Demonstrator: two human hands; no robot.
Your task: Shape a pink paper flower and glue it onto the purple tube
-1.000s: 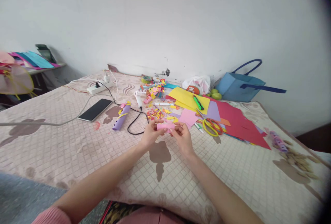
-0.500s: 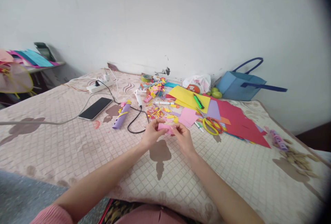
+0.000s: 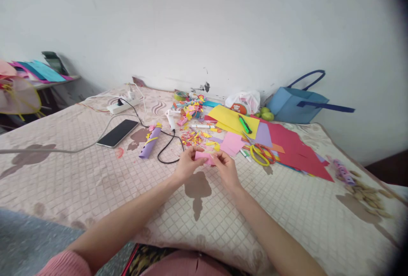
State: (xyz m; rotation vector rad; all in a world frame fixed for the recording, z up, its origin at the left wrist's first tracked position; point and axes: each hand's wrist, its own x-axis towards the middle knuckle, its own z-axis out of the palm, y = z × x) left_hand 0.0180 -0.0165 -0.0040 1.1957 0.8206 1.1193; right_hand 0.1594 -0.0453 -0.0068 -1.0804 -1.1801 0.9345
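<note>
Between my two hands, just above the tablecloth, is a small pink piece of paper [image 3: 204, 157]. My left hand [image 3: 187, 164] pinches its left end with thumb and fingers. At the right end, my right hand [image 3: 225, 167] grips it the same way, fingertips partly covering it. Behind the hands lie colourful paper scraps [image 3: 194, 138] and a flat pink sheet [image 3: 232, 143]. Yellow-handled scissors [image 3: 259, 156] rest to the right, beside a red-handled pair [image 3: 268, 153]. A purple paper tube [image 3: 150, 142] with yellow strips and a pink flower lies to the left.
A phone [image 3: 117, 133], power strip [image 3: 123, 107] and corded white glue gun [image 3: 171, 119] are on the left. Further right are yellow sheets [image 3: 228, 119], a green cutter [image 3: 245, 124], red paper [image 3: 295, 146], a blue bag [image 3: 296, 104] and peanuts [image 3: 369, 199]. Cables cross the cloth.
</note>
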